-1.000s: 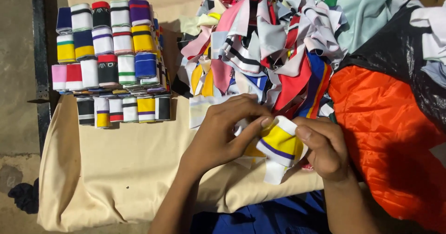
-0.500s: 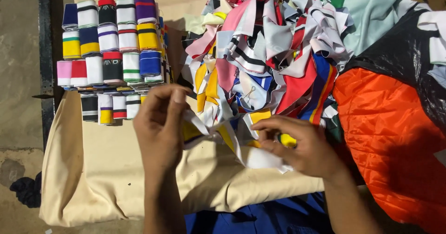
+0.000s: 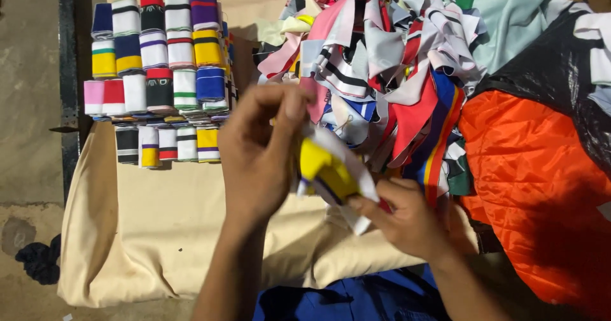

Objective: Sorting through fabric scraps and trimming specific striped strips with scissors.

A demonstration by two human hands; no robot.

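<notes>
Head view looks down on two bare hands working over a worktop covered with a beige cloth. The left hand is lifted up, with its fingers bent and pinched on the top end of a yellow and white knit strip. The right hand sits lower and grips the bottom end of the same strip between thumb and fingers. Holding it at both ends like this keeps the strip pulled out between the hands, just above the cloth, so it does not flop. Just behind the hands is a big messy pile of loose strips in pink, red, blue, white and grey, close enough to grab from. Far over on the left, rolled strips stand in tidy rows, packed side by side, likely so they stay rolled and are easy to count. On the right lies shiny orange fabric, with a black plastic bag beside it.
</notes>
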